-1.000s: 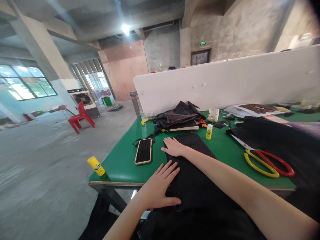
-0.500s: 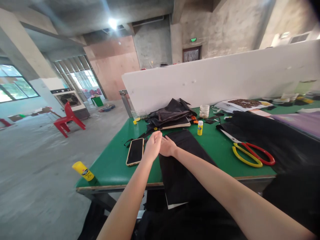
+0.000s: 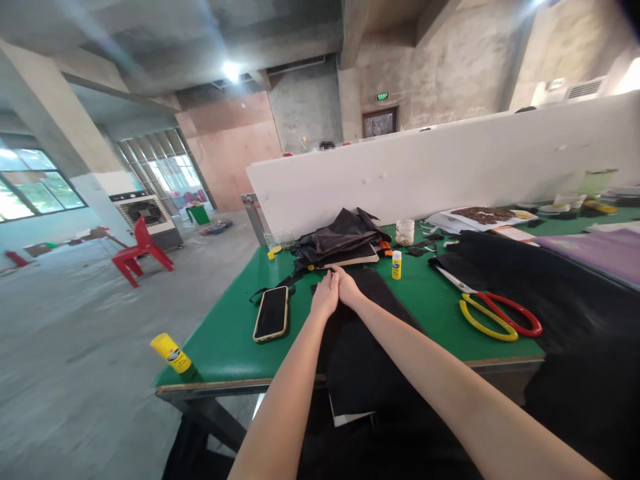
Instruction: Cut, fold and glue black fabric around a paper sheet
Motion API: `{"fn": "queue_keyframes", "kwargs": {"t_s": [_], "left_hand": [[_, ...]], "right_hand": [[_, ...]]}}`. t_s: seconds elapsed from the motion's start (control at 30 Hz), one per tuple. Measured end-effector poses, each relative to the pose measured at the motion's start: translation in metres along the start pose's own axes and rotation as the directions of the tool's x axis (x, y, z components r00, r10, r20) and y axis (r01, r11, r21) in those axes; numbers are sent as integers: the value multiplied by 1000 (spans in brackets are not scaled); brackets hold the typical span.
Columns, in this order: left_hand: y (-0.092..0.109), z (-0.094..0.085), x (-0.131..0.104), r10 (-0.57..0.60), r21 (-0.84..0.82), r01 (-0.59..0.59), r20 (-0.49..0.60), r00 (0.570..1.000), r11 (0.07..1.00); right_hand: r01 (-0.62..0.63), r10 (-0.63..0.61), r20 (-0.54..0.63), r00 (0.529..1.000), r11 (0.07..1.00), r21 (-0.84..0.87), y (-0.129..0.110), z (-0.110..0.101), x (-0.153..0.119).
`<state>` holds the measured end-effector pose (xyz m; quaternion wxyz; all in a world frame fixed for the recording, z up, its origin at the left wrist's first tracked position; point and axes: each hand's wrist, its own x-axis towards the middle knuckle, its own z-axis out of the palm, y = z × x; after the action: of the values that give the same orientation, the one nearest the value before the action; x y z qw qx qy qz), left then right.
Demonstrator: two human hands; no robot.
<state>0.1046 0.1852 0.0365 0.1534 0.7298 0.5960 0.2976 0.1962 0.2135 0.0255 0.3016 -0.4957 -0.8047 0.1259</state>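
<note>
A long strip of black cloth (image 3: 370, 360) runs down the green table and over its front edge, with a white corner showing beneath its near end. At its far end my left hand (image 3: 325, 298) and my right hand (image 3: 349, 288) meet, fingers closed at the cloth's upper edge. The fingertips are partly hidden, so the exact hold is hard to see. Just left of the hands lies a phone (image 3: 271, 313) in a pale case. Behind them a heap of dark cloth (image 3: 343, 235) rests on a book-like block (image 3: 353, 259).
Scissors (image 3: 493, 317) with red and yellow handles lie at right beside a large black cloth (image 3: 565, 280). One glue stick (image 3: 397, 265) stands upright; another (image 3: 173, 353) is at the left table edge. A white partition (image 3: 425, 173) borders the back. A jar (image 3: 405, 232) stands near it.
Both hands have shifted slightly right along the cloth's far end. My left hand, which was raised on edge, is now lower and closed beside the right. The view has tilted up slightly.
</note>
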Motion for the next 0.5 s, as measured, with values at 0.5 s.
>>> {"fn": "queue_keyframes", "kwargs": {"t_s": [0.5], "left_hand": [[-34, -10, -15, -22, 294, -25, 156, 988, 955]], "right_hand": [[180, -132, 208, 969, 955, -235, 39, -24, -20]]}}
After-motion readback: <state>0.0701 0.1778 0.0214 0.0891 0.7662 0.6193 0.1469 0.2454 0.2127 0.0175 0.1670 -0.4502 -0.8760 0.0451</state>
